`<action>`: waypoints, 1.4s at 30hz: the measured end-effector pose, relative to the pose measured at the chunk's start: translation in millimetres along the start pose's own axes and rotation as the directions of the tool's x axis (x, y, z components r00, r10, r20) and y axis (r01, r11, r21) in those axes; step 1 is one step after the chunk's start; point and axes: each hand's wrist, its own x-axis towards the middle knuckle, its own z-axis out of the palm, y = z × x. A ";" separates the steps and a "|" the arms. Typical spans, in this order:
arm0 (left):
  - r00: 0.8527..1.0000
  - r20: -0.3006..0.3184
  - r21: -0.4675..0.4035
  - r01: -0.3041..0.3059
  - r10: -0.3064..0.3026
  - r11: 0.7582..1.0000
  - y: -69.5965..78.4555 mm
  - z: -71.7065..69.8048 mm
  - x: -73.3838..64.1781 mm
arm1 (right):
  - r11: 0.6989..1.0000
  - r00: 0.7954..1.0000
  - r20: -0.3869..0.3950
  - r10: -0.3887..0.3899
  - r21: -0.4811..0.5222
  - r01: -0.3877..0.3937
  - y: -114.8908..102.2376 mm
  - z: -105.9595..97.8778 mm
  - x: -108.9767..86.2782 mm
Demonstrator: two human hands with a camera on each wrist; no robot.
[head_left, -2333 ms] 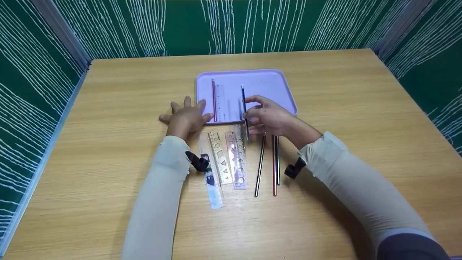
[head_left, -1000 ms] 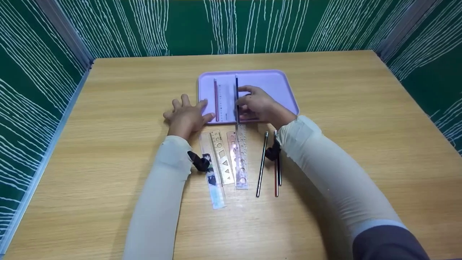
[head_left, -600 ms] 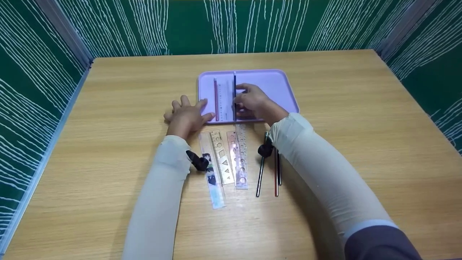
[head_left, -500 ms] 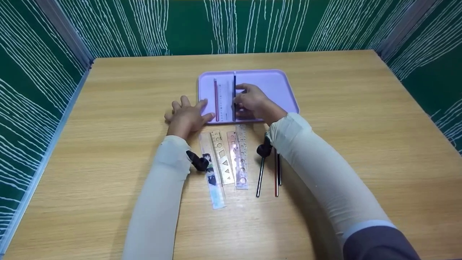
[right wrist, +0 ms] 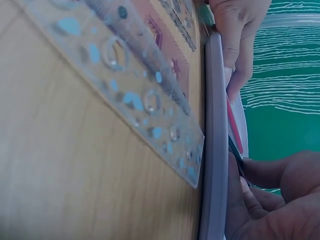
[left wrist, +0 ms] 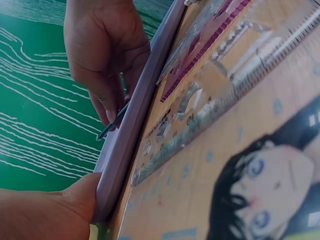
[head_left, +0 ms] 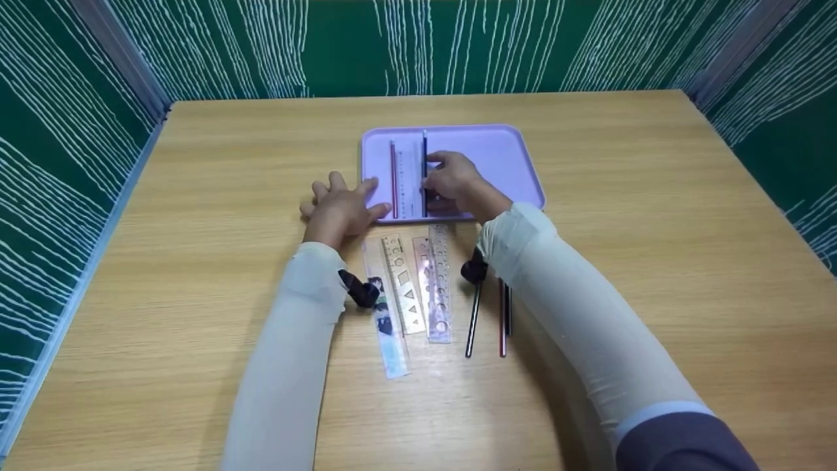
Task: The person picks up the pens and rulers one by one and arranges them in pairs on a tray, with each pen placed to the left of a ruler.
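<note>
My right hand (head_left: 458, 182) pinches a dark pencil (head_left: 424, 147) between thumb and fingers, low over the lilac tray (head_left: 487, 140). The pencil runs front to back, just right of a clear ruler (head_left: 409, 173) in the tray. A red pencil (head_left: 393, 176) lies along that ruler's left side. At the tray's front left corner, my left hand (head_left: 343, 209) rests with fingers spread, thumb and forefinger over the rim. The right wrist view shows the right thumb and fingers around the dark pencil (right wrist: 235, 150); whether it touches the tray floor is hard to tell.
In front of the tray lie several clear rulers: a picture ruler (head_left: 390, 347), a stencil ruler (head_left: 404, 288), a pinkish ruler (head_left: 420, 261) and a spotted ruler (head_left: 439, 294). Right of them are a dark pencil (head_left: 472, 320), a red pencil (head_left: 503, 327) and another dark pencil (head_left: 509, 314), partly under the right sleeve.
The right hand has carried the dark pencil left and away from me, from above the tray's front edge to beside the ruler inside it. The left hand has stayed at the tray's corner.
</note>
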 end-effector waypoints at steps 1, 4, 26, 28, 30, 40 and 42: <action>1.000 0.005 0.009 0.000 0.000 1.000 -0.2 -0.4 0.6 | 1.000 1.000 0.001 0.003 -0.001 -0.003 -0.4 0.0 0.1; 1.000 0.019 0.030 0.002 -0.003 1.000 -0.6 -1.7 1.7 | 1.000 1.000 0.000 0.014 -0.010 -0.014 -2.2 -0.3 0.3; 0.999 0.052 0.019 0.015 -0.016 1.000 0.4 -5.9 1.6 | 0.988 0.998 -0.050 0.025 -0.151 -0.032 -10.6 7.8 -1.4; 0.998 0.052 0.014 0.020 -0.021 1.000 0.4 -5.3 1.6 | 0.982 0.998 -0.062 0.029 -0.182 -0.040 -11.0 9.3 -1.8; 0.999 0.049 0.012 0.022 -0.023 1.000 0.2 -4.5 1.9 | 0.979 0.997 -0.071 0.035 -0.197 -0.049 -11.0 11.2 -2.0; 0.998 0.057 0.044 0.019 -0.021 0.999 -0.3 -5.5 2.3 | 0.967 0.993 -0.110 0.043 -0.246 -0.069 -12.8 16.1 -2.2; 0.998 0.056 0.045 0.018 -0.021 0.999 0.0 -5.4 2.5 | 0.965 0.993 -0.112 0.041 -0.255 -0.068 -12.4 16.1 -2.1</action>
